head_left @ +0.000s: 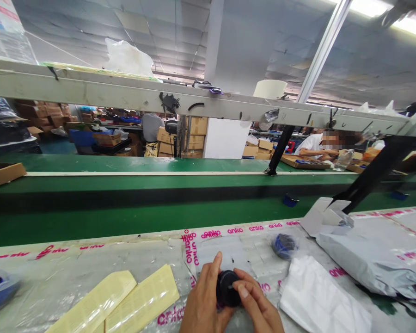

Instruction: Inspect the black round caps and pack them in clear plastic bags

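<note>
1. Closest to us, two hands hold a small black round thing (228,287) just above the bench (72,273).
2. The left hand (203,300) wraps its side; the right hand (258,305) pinches its front.
3. I think it helps to grip firmly, turn slowly, and keep it low over the plastic sheet (125,259).

round part (227,287) held between left hand (203,300) and right hand (258,307) on tabletop (72,273) | paper strips (121,303) laid left of hands | wrapped part (283,245) placed beyond-right | bags (364,259) set right | conveyor (125,194) seen behind
</note>
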Motion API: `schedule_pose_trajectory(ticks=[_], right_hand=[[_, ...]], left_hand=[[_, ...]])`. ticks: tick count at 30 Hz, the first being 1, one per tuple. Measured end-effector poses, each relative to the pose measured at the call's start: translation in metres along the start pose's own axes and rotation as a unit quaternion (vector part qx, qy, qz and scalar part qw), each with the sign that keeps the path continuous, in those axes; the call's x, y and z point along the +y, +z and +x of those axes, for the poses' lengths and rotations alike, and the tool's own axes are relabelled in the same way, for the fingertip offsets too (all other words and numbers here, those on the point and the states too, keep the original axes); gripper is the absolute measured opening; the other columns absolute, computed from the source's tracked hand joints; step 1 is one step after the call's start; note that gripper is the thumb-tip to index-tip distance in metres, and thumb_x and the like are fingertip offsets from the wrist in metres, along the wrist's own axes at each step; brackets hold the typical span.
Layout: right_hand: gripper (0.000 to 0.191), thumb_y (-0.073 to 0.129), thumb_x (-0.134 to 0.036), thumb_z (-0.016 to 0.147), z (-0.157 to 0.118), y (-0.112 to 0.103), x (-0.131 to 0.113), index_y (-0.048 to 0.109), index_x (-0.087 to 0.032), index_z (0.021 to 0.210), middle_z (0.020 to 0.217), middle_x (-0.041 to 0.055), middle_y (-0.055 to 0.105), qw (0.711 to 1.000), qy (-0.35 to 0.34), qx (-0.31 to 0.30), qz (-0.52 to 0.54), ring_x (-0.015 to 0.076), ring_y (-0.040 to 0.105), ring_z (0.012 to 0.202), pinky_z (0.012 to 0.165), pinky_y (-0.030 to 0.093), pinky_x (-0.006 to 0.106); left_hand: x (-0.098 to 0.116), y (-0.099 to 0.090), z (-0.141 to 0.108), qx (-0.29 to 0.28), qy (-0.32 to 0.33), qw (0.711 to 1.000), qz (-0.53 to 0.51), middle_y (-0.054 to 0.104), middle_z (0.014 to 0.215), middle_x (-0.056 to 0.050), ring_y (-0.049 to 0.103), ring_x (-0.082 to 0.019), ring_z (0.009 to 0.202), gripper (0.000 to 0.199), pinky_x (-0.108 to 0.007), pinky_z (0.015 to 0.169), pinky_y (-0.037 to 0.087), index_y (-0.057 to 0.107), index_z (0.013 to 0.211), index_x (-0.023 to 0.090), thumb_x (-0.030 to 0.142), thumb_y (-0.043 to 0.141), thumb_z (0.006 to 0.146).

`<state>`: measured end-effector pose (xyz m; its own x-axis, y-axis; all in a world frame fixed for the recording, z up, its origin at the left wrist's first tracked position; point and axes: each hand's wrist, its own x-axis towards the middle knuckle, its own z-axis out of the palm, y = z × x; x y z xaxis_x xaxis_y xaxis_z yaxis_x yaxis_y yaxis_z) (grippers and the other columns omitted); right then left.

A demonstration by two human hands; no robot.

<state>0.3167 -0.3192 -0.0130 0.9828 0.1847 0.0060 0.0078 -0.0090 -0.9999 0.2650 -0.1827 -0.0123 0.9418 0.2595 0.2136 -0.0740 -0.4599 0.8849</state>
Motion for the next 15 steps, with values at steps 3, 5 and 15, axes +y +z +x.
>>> schedule_pose_trajectory(ticks=[3,5,15], right_hand=[[0.060,0.067,-0.082,0.074,-0.0001,0.0009,0.0011,0.081,-0.024,0.080,0.125,0.0126,0.072,1.000,-0.011,0.005,0.001,0.0357,0.060,0.122,0.104,0.049,0.040],[0.058,0.068,-0.081,0.074,0.0000,0.0010,0.0022,0.081,-0.024,0.080,0.124,0.0128,0.071,1.000,-0.013,0.006,0.003,0.0362,0.060,0.122,0.105,0.048,0.041],[0.057,0.065,-0.079,0.079,-0.0011,0.0020,0.0092,0.080,-0.024,0.084,0.125,0.0132,0.070,0.999,-0.048,0.016,-0.015,0.0342,0.061,0.121,0.101,0.051,0.037]], left_hand=[[-0.0010,0.0008,-0.0004,0.002,0.007,1.000,0.000,0.056,0.125,-0.004,0.057,-0.026,0.116,0.098,-0.041,0.101,0.048,0.025,0.156,0.036,0.000,0.063,0.073],[-0.0012,0.0008,-0.0006,0.001,0.006,1.000,0.000,0.056,0.126,-0.004,0.057,-0.025,0.117,0.099,-0.041,0.101,0.048,0.024,0.156,0.036,-0.001,0.062,0.072],[0.0015,-0.0010,0.0001,-0.006,-0.005,1.000,0.005,0.057,0.125,-0.006,0.057,-0.026,0.117,0.096,-0.042,0.101,0.048,0.025,0.156,0.033,0.002,0.062,0.074]])
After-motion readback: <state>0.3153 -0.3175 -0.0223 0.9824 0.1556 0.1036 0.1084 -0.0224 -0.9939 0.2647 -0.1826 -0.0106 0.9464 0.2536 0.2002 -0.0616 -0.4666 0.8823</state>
